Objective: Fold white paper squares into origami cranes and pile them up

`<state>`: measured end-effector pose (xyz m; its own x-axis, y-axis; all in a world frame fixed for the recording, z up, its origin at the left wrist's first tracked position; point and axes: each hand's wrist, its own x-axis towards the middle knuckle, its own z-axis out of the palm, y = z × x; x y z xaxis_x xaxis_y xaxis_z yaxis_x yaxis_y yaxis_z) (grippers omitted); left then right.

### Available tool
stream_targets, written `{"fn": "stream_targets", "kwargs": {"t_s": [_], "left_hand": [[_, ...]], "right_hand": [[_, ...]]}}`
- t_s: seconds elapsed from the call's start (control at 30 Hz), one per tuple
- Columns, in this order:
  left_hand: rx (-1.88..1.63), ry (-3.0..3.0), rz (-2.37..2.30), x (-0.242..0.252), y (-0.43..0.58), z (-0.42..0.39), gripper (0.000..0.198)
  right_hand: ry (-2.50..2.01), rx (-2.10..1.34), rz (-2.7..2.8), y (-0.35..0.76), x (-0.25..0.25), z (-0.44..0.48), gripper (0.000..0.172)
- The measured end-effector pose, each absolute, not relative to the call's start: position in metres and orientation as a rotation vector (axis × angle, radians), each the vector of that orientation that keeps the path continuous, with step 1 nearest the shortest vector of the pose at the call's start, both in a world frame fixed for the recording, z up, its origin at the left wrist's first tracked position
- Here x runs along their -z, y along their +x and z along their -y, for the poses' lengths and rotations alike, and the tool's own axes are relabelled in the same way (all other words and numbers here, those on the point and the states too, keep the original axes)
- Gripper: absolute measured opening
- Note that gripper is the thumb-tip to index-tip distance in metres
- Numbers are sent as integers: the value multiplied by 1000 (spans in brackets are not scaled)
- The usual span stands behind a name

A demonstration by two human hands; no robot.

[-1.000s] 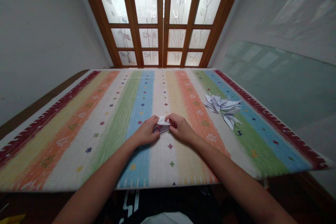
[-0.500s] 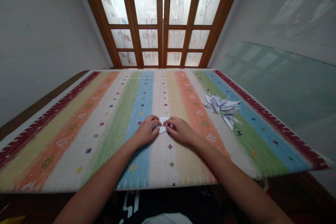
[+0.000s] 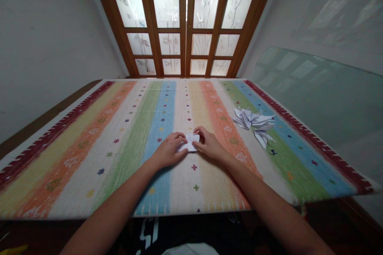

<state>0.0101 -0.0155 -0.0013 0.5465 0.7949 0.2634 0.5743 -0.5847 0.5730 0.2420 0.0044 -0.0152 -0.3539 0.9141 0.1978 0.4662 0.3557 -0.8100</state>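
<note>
A small white piece of folded paper [image 3: 192, 142] lies on the striped tablecloth, near the middle of the table's front part. My left hand [image 3: 171, 148] holds its left side, with curled fingers and the thumb at the near edge. At the paper's right side, my right hand [image 3: 208, 143] has thumb and forefinger closed on the edge. The undersides of the fingers are hidden.
A pile of folded white paper shapes [image 3: 253, 122] sits to the right on the tablecloth [image 3: 119, 175]. Behind the table stand wooden doors with glass panes [image 3: 170, 44]. A glass sheet [image 3: 323, 87] leans along the right wall.
The paper shows more of its surface and has shifted slightly right. My right hand has moved a little right, its forefinger raised to the far edge.
</note>
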Motion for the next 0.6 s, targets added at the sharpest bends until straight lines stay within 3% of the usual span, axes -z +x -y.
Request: {"fn": "stream_targets", "kwargs": {"t_s": [0.1, 0.2, 0.27, 0.47, 0.6], "left_hand": [[-737, 2358, -1067, -3, 14, 20, 42], [-811, 2278, -1114, -5, 17, 21, 33], [-861, 2203, -1180, -5, 17, 20, 23], [-981, 1845, -1204, -6, 16, 18, 28], [-1036, 1565, -1057, -5, 18, 19, 68]], "right_hand": [[-1038, -1171, 1729, 240, 14, -4, 40], [-873, -1344, 1597, 238, 11, -3, 46], [-810, -1324, 1619, 238, 7, -1, 49], [-842, -1025, 1886, 242, -4, 8, 42], [-877, -872, 1963, 244, -3, 6, 30]]}}
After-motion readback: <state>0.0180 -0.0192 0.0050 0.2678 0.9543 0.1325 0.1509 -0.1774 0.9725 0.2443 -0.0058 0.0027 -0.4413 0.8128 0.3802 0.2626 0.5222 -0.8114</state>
